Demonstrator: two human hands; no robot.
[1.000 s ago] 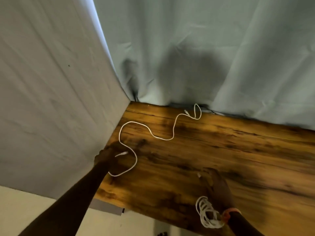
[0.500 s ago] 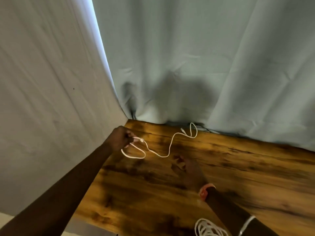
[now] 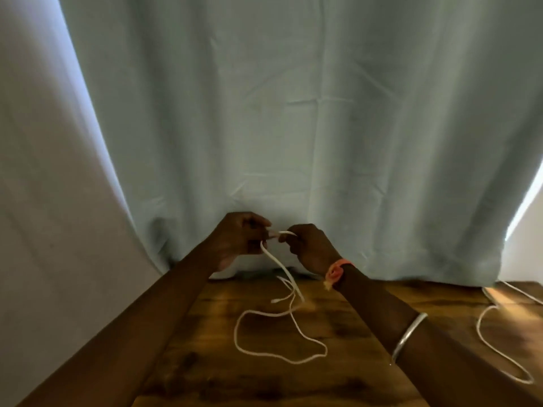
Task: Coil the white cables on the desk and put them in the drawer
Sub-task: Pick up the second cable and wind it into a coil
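We see a room that looks like a home or a simple staged corner, not a workshop or a laboratory. A pale blue-green curtain (image 3: 293, 127) hangs in long folds behind a worktop (image 3: 264, 383) of dark, rustic wood with strong grain. A grey-white cloth (image 3: 44, 201) covers the left side. Daylight enters at the right edge of the curtain. We cannot tell the kind of room more exactly.

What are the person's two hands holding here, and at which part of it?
Both the left hand and the right hand pinch one white cable near one end; the rest hangs down to the desk.
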